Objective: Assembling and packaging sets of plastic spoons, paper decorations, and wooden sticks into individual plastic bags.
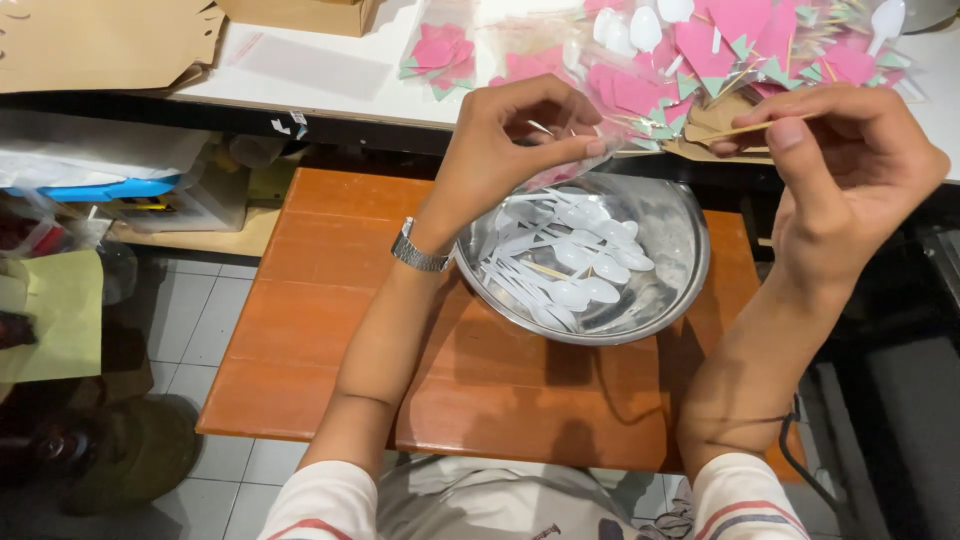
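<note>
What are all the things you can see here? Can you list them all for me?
Metal bowl: one, silver, on the orange-brown table.
Plastic spoons: many, white, heaped in the bowl; a few more on the white counter at top.
Clear bag: one, see-through, held above the bowl.
Thin stick: one, pale wood, pinched in the fingers.
Paper cut-outs: many, pink with green tips, piled on the counter.
Cardboard pieces: a few, brown, top left.
Yellow paper: one sheet, far left.
Wristwatch: one, silver, on the left wrist.
Left hand: holds the clear bag.
Right hand: holds the thin stick.
</note>
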